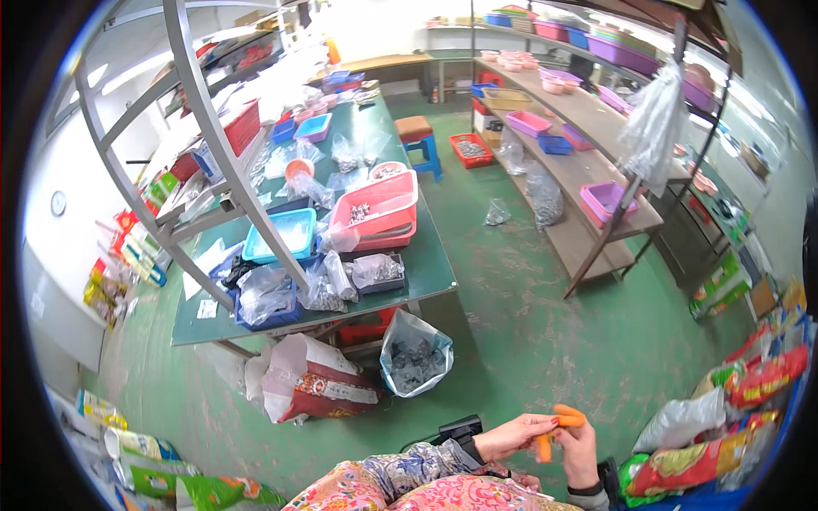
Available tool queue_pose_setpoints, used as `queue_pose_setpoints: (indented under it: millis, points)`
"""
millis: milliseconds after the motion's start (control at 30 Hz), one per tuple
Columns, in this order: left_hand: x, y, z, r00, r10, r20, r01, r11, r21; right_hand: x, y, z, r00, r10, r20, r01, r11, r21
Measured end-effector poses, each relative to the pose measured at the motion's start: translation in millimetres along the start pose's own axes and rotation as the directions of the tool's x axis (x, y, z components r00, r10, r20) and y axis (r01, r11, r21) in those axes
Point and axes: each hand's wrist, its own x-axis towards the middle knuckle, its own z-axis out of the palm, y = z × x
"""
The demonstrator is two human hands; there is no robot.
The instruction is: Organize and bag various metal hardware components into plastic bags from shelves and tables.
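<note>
At lower right of the frame, the left hand is pinching an orange finger-shaped piece beside the right hand, whose grip is not showing clearly enough to tell. Blurred print is covering a red-and-white sack below the green surface, lower left of centre, while printed red bags are lining the lower-right edge.

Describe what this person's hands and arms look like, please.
The left hand goes with a patterned blue-grey sleeve and a boxy black wrist device. The right hand has a black wristband and, apparently, orange finger covers.
</note>
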Motion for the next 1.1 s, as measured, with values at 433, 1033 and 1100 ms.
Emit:
queue_pose_setpoints:
  millis: [433, 1033, 1100]
  points:
    - [130, 189, -78, 0.938, 0.311, -0.155, -0.346, 0.884, -0.315, 329, -42, 30, 0.860, 0.280, 0.426, -0.319, 0.948, 0.021]
    - [314, 523, -287, 0.656, 0.636, -0.407, -0.744, 0.453, -0.492, 818, -94, 116, 0.586, 0.405, 0.702, -0.150, 0.905, -0.398]
    - [313, 547, -304, 0.575, 0.649, -0.498, -0.815, 0.403, -0.416, 878, -98, 139, 0.538, 0.445, 0.716, -0.100, 0.877, -0.469]
